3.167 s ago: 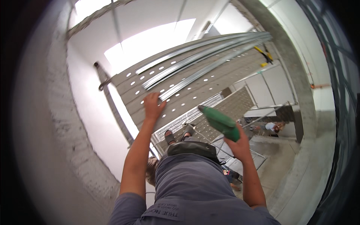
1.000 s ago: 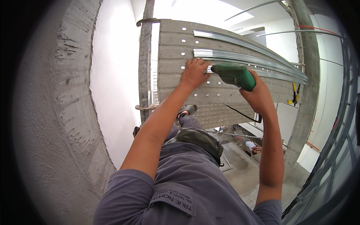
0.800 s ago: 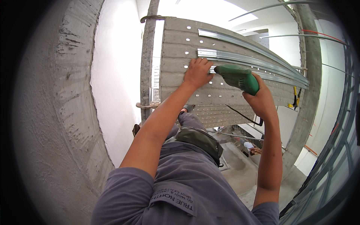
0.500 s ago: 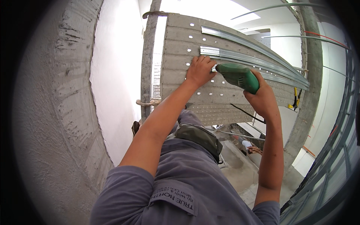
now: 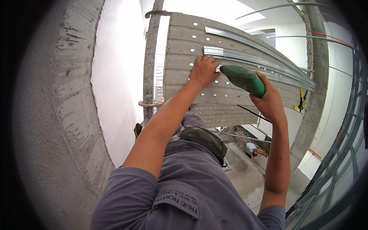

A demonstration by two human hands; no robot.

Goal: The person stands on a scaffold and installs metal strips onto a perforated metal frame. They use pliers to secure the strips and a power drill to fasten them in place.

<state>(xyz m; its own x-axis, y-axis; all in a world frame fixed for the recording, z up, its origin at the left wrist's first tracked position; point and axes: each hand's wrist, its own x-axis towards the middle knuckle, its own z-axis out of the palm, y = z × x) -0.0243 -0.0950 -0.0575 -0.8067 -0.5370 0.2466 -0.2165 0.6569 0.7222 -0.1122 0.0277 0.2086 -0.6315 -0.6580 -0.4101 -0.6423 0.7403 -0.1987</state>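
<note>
My right hand (image 5: pixel 270 96) grips a green power drill (image 5: pixel 241 76) by its handle, with the drill's nose pointing left. Close to that nose, my left hand (image 5: pixel 205 71) has its fingers bent over the end of a metal channel (image 5: pixel 285 79). The drill and fingers hide the drill tip and most of that end. Just beyond lies a second silver channel (image 5: pixel 226 53), and farther off a third channel (image 5: pixel 237 36). All of them rest lengthwise on a perforated metal scaffold plank (image 5: pixel 180 78).
A yellow-and-black hand tool (image 5: pixel 301 100) sits at the plank's right end. Below the drill runs a black cable (image 5: pixel 253 112). A scaffold post (image 5: pixel 150 57) stands at left beside a rough concrete wall (image 5: pixel 61 115). Through the gap underneath, another person (image 5: pixel 255 149) is on a lower level.
Both hands and the drill hold almost the same place. The view has shifted slightly, and the person below has moved a little.
</note>
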